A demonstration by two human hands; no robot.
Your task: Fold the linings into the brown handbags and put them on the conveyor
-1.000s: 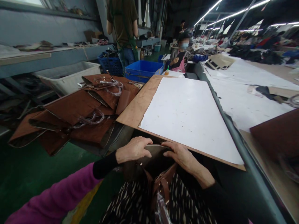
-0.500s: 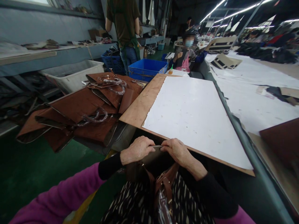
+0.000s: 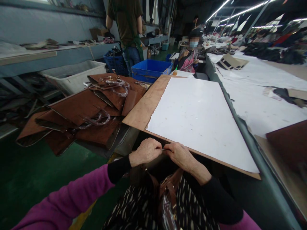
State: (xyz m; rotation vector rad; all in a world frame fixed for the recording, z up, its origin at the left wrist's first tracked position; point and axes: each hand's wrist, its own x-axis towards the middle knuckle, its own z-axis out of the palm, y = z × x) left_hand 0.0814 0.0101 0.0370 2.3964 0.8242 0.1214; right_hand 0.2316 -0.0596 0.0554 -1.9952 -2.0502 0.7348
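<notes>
Open brown leather-look bag: held at the lap, mouth upward, dark inside, with a brown handle partly wrapped in clear plastic on the near side.
Left hand: extended from a magenta sleeve with a black cuff; with fingers narrow, pinching the far rim of the bag.
Right hand: on the same rim, just beside the left, with fingers also narrowed on it; only a sliver of rim visible between the two.
Lap: covered in black cloth with cream flecks, on both sides of the handle.
Flat brown board: just beyond the hands, topped by a large white sheet with small specks.
Pile of brown bags: to the left of the board, overlapping, with some handles in clear plastic.
Behind the pile: a pale grey tub and a bright blue crate.
Right side: a long surface under white covering.
Farther back: a seated masked co-worker in striped sleeves; another standing, back turned, in a green apron.
</notes>
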